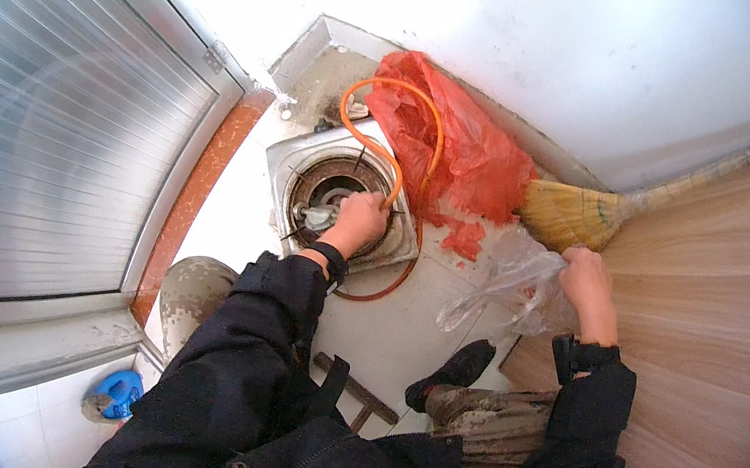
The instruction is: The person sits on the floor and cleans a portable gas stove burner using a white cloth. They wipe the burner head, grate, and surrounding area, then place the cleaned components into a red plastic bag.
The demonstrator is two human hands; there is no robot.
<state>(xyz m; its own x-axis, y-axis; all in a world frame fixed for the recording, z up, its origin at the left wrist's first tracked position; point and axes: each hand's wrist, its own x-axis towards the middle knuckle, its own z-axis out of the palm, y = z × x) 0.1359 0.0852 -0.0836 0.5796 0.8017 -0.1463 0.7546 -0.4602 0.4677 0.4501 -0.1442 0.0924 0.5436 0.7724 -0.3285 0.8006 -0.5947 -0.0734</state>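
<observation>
My left hand (pixel 360 218) grips an orange rubber hose (pixel 442 134) near its end. A grey metal fitting (pixel 318 217), which looks like a gas regulator, sticks out from that hand over the burner. Below it on the floor lies a worn single-burner gas stove (pixel 281 157) with a rusty round opening. The hose loops up, then down along the stove's right side. On the right, my right hand (pixel 588 271) pinches a crumpled clear plastic bag (pixel 512 279), which hangs toward the floor.
A torn red plastic bag (pixel 463 152) lies behind the stove, with scraps on the tiles. A straw broom (pixel 568 211) leans by a wood-grain panel (pixel 698 303). A ribbed-glass door (pixel 82 118) stands left. Near my feet are a T-shaped brown bar (pixel 360 389) and a blue container (pixel 119 391).
</observation>
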